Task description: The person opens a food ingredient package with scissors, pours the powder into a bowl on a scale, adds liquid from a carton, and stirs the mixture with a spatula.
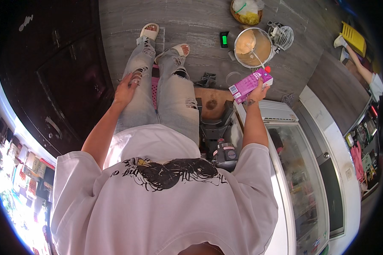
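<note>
My left hand (126, 90) rests on the ripped jeans over my left thigh and holds nothing. My right hand (258, 91) grips a purple and white carton (247, 85) with a red cap, tilted beside the near rim of a large steel mixing bowl (235, 52). Pale orange batter or cream (245, 41) lies in the bowl. A thin white streak runs between the carton's top and the bowl's contents; whether it is poured liquid or a utensil I cannot tell. A small scale with a lit green display (224, 39) is at the bowl's left.
A wire whisk attachment (284, 37) lies right of the bowl, and a basket with plastic bags (249, 17) beyond it. A stand mixer (226, 154) is near my right side, by a glass-topped freezer (296, 181). A dark door (70, 89) stands left. Another person's leg (359, 63) shows far right.
</note>
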`<state>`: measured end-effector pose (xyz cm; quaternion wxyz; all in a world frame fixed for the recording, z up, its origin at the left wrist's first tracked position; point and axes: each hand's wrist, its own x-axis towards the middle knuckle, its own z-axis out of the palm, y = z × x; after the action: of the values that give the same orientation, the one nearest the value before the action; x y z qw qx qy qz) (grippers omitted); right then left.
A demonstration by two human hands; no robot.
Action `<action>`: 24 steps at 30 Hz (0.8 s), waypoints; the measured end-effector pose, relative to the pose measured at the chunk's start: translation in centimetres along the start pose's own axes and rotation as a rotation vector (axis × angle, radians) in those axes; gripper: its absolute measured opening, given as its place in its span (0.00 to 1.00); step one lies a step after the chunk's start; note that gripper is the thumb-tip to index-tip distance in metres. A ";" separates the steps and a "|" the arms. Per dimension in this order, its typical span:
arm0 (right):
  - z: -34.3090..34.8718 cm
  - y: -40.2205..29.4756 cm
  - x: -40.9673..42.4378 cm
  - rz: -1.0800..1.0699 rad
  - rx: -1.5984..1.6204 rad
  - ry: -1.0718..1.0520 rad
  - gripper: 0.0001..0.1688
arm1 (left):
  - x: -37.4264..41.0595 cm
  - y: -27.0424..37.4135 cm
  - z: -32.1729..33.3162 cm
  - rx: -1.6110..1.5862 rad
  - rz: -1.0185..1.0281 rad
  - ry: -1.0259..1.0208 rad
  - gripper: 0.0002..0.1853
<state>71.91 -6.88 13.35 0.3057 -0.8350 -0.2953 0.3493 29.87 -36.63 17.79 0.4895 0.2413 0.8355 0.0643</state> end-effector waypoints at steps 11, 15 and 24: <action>0.3 -0.7 -0.8 -0.063 0.127 -0.058 0.48 | -0.2 -0.5 0.2 -0.007 -0.016 0.013 0.27; 0.0 -0.2 0.1 -0.095 0.098 -0.038 0.47 | -0.2 -0.3 0.2 -0.011 -0.027 0.016 0.26; -0.3 -0.6 0.2 -0.017 0.076 -0.074 0.48 | -0.2 -0.8 0.4 -0.019 -0.027 0.023 0.26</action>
<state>72.04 -6.46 13.87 0.3291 -0.8069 -0.2998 0.3883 30.03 -37.51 17.48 0.4829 0.2247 0.8436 0.0682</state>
